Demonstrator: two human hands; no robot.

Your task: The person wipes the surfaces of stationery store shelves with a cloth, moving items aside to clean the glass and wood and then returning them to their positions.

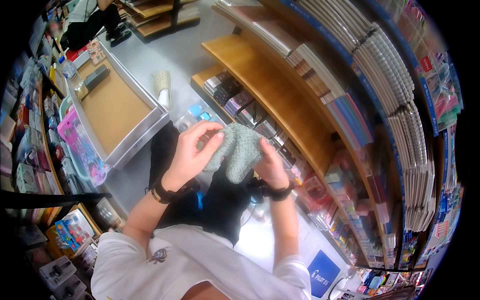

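A grey-green textured cloth [243,157] hangs folded between my two hands, above my dark trousers. My left hand [197,144] pinches its left part between thumb and fingers. At its right side, my right hand [273,165] grips the cloth with the thumb in front; the other fingers are mostly hidden. Just beyond the cloth, a bare wooden shelf board [262,90] slants across the view. Small boxed goods [243,108] stand on the lower shelf.
On the left lies a shallow white carton [138,131] holding a dark case [96,77] and a water bottle [71,73]. A basket [84,176] of packaged goods is beside it. Notebooks [397,67] fill shelves at right. A person [90,22] sits at top left.
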